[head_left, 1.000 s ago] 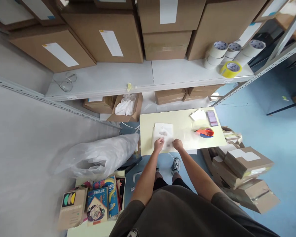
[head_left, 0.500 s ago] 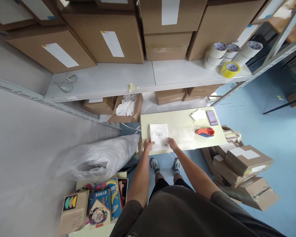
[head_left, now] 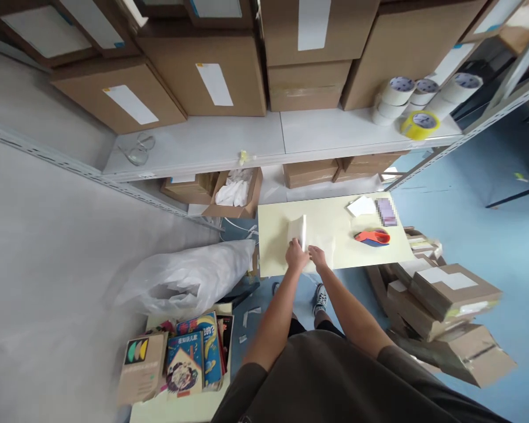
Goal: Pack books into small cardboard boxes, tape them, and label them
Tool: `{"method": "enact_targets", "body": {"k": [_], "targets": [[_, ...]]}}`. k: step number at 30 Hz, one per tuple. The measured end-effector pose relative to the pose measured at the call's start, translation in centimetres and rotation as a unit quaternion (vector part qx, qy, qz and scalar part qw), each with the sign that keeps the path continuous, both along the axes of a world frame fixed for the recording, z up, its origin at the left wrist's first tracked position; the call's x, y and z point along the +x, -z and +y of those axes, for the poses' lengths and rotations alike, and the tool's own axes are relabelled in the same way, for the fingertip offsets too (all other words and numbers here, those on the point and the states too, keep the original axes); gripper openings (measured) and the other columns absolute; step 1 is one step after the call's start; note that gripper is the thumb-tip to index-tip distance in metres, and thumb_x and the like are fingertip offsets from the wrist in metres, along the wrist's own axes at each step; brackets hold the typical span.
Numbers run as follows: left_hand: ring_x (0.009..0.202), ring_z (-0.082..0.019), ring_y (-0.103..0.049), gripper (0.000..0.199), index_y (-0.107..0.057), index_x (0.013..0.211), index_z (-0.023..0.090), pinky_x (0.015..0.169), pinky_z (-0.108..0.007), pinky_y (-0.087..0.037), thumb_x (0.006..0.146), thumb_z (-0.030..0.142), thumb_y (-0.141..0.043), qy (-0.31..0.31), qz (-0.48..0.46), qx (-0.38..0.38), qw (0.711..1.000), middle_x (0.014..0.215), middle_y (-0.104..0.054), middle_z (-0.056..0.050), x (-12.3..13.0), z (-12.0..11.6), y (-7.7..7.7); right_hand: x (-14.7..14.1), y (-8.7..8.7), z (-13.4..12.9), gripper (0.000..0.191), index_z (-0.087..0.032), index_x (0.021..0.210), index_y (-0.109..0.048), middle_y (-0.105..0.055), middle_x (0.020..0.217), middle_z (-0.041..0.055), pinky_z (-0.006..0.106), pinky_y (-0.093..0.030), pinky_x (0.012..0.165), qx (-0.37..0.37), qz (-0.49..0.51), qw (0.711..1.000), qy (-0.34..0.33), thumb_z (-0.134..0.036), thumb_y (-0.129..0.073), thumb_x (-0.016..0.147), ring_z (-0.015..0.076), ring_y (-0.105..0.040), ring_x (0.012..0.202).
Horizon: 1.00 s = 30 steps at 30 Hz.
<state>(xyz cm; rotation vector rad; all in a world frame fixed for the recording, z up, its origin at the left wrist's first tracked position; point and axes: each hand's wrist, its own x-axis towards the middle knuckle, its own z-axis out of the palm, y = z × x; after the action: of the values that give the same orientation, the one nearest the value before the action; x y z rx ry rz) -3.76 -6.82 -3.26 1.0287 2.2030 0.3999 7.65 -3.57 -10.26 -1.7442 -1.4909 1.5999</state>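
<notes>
My left hand [head_left: 296, 257] is closed around the near end of a white booklet [head_left: 298, 228], which stands tilted up from the pale yellow table [head_left: 272, 235]. Close beside it on the right, my right hand [head_left: 318, 257] has its fingers bent together at the booklet's near corner; what they pinch is hidden. A translucent plastic sheet [head_left: 327, 242] lies flat on the table, partly under the booklet and the right hand. Further right rests a red and blue hand tool [head_left: 373, 237], its kind unclear.
White papers [head_left: 361, 205] and a blurred-out purple item [head_left: 385, 212] lie at the table's far right. Behind stands a shelf [head_left: 229, 138] with cartons and tape rolls [head_left: 399, 91]. Cardboard boxes [head_left: 456, 288] lean right; a plastic sack [head_left: 180, 276] and picture books [head_left: 185, 361] sit left.
The booklet, flat on the table before, is now lifted and tilted over to the right onto the plastic sheet. My left hand has moved right, close to my right hand.
</notes>
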Motion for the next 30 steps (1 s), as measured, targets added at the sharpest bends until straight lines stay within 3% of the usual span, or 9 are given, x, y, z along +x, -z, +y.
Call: {"method": "enact_targets", "body": {"k": [3, 7, 11, 14, 18, 21, 24, 27, 30], "targets": [[0.135, -0.039, -0.056, 0.056, -0.06, 0.134, 0.02, 0.108, -0.044, -0.044, 0.087, 0.045, -0.076, 0.059, -0.019, -0.01, 0.998, 0.139, -0.06, -0.023, 4.9, 0.1, 1.8, 5.1, 0.1, -0.1, 0.062, -0.015, 0.112, -0.077, -0.08, 0.107, 0.0155, 0.033, -0.06, 0.081, -0.003, -0.019, 0.995, 0.099, -0.064, -0.042, 0.093, 0.0267, -0.076, 0.1], [0.145, -0.042, -0.044, 0.042, -0.07, 0.125, 0.018, 0.118, -0.05, -0.037, 0.089, 0.038, -0.072, 0.092, -0.013, -0.022, 0.995, 0.151, -0.052, -0.024, 6.8, -0.4, 3.7, 8.6, 0.2, 0.2, 0.048, -0.02, 0.118, -0.078, -0.079, 0.125, 0.013, 0.039, -0.057, 0.103, 0.011, -0.099, 0.993, 0.058, -0.048, -0.049, 0.094, 0.028, -0.07, 0.125], [0.14, -0.033, -0.051, 0.034, -0.072, 0.125, 0.023, 0.116, -0.042, -0.039, 0.094, 0.029, -0.063, 0.07, -0.007, 0.006, 0.998, 0.141, -0.063, -0.016, 3.5, -0.9, 4.5, 7.8, 0.4, 0.4, 0.047, -0.017, 0.125, -0.077, -0.077, 0.131, 0.0119, 0.04, -0.056, 0.106, -0.025, -0.056, 0.998, 0.008, -0.039, -0.055, 0.09, 0.0278, -0.07, 0.127], [0.136, -0.031, -0.057, 0.043, -0.067, 0.133, 0.021, 0.106, -0.036, -0.046, 0.09, 0.025, -0.066, -0.048, 0.019, -0.012, 0.999, 0.136, -0.067, -0.016, -0.6, -1.5, 5.0, 6.3, 0.7, 0.1, 0.049, -0.02, 0.129, -0.076, -0.079, 0.127, 0.0095, 0.045, -0.057, 0.104, -0.043, -0.024, 0.999, 0.021, -0.042, -0.056, 0.09, 0.0298, -0.07, 0.125], [0.099, -0.026, -0.073, 0.032, -0.072, 0.111, 0.02, 0.083, -0.03, -0.052, 0.08, 0.028, -0.077, -0.126, -0.117, -0.041, 0.984, 0.105, -0.079, -0.009, -5.6, -2.5, 5.6, 5.0, 1.2, -0.4, 0.049, -0.019, 0.124, -0.077, -0.077, 0.129, 0.0131, 0.046, -0.057, 0.103, -0.075, 0.069, 0.992, 0.081, -0.048, -0.064, 0.087, 0.0318, -0.07, 0.124], [0.09, -0.021, -0.074, 0.031, -0.071, 0.106, 0.02, 0.078, -0.026, -0.053, 0.076, 0.024, -0.077, -0.148, -0.155, -0.001, 0.977, 0.096, -0.079, -0.005, -7.9, -2.8, 5.1, 3.8, 1.5, -0.8, 0.051, -0.018, 0.119, -0.078, -0.075, 0.131, 0.0168, 0.044, -0.056, 0.103, -0.105, 0.13, 0.982, 0.09, -0.052, -0.071, 0.083, 0.0316, -0.07, 0.123], [0.087, -0.018, -0.073, 0.034, -0.067, 0.111, 0.019, 0.075, -0.024, -0.053, 0.077, 0.02, -0.072, -0.156, -0.157, 0.068, 0.973, 0.096, -0.077, -0.005, -8.4, -2.7, 3.3, 1.9, 1.8, -0.8, 0.05, -0.019, 0.112, -0.08, -0.075, 0.13, 0.0169, 0.044, -0.055, 0.102, -0.138, 0.181, 0.973, 0.045, -0.057, -0.075, 0.08, 0.0299, -0.07, 0.121], [0.08, -0.017, -0.071, 0.038, -0.064, 0.112, 0.021, 0.073, -0.025, -0.052, 0.075, 0.019, -0.074, -0.115, -0.14, 0.117, 0.976, 0.087, -0.073, -0.001, -6.7, -2.1, 1.1, 0.4, 1.9, -0.2, 0.046, -0.021, 0.098, -0.083, -0.078, 0.121, 0.014, 0.044, -0.055, 0.098, -0.127, 0.175, 0.976, 0.016, -0.06, -0.08, 0.075, 0.0304, -0.071, 0.113], [0.075, -0.017, -0.068, 0.041, -0.061, 0.113, 0.025, 0.074, -0.026, -0.051, 0.076, 0.024, -0.078, -0.061, -0.12, 0.136, 0.982, 0.081, -0.071, 0.003, -2.8, -1.1, -0.2, 0.9, 1.7, 0.7, 0.045, -0.023, 0.098, -0.083, -0.078, 0.12, 0.0108, 0.043, -0.055, 0.097, -0.086, 0.139, 0.985, 0.052, -0.062, -0.075, 0.075, 0.0309, -0.069, 0.114]]}}
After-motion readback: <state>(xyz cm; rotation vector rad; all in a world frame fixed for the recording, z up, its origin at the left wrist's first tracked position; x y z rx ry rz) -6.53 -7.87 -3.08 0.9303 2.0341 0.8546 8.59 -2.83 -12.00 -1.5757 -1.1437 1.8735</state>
